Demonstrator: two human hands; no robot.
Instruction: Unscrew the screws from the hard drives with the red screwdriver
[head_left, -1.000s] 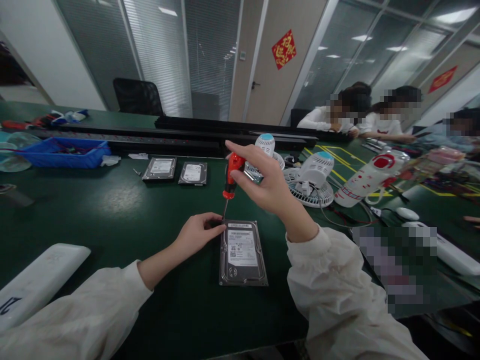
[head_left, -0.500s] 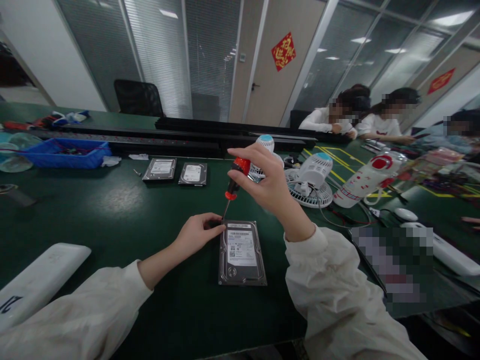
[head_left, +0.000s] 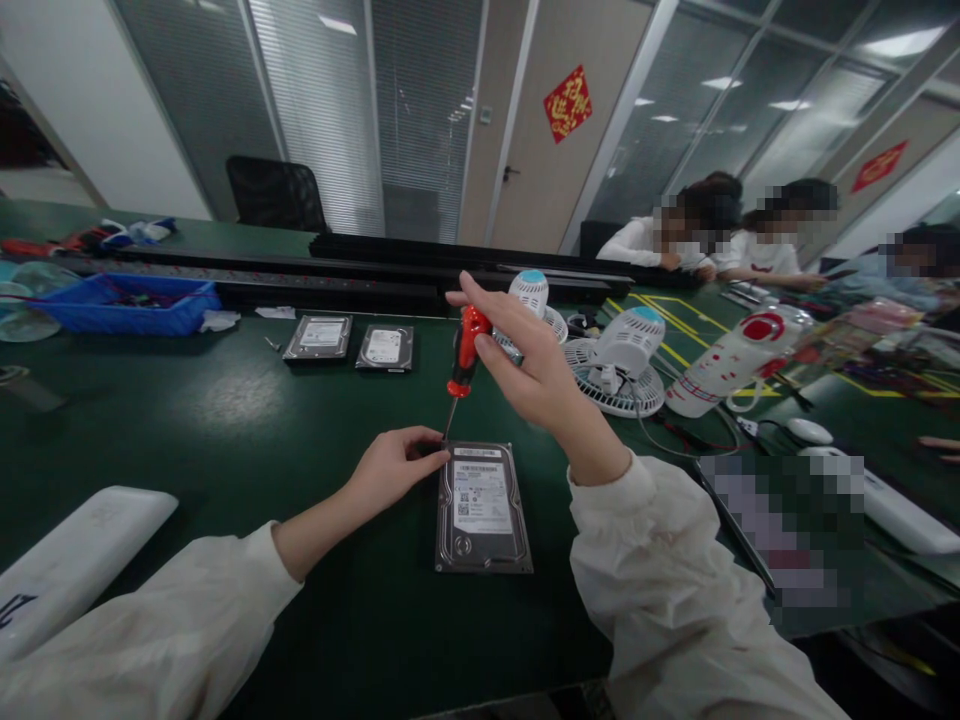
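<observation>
A hard drive [head_left: 484,510] with a white label lies flat on the green table. A red and black screwdriver [head_left: 463,358] leans slightly over it, its thin shaft reaching down to the drive's far left corner. My right hand [head_left: 525,355] is on the screwdriver's handle, with the thumb against it and the fingers stretched over its upper end. At that same corner, the thumb and forefinger of my left hand [head_left: 397,465] pinch the drive's edge beside the shaft. The screwdriver's tip and any screw under it are hidden by the fingertips.
Two more hard drives, one left [head_left: 319,338] and one right [head_left: 385,347], lie farther back near a blue tray [head_left: 135,315]. White fans [head_left: 626,355] and a patterned bottle [head_left: 731,360] stand to the right. A white case [head_left: 90,550] lies at left. Co-workers sit at far right.
My right hand has shifted slightly on the screwdriver handle and its fingers have straightened, showing more of the handle. My left hand and the hard drive have stayed in place.
</observation>
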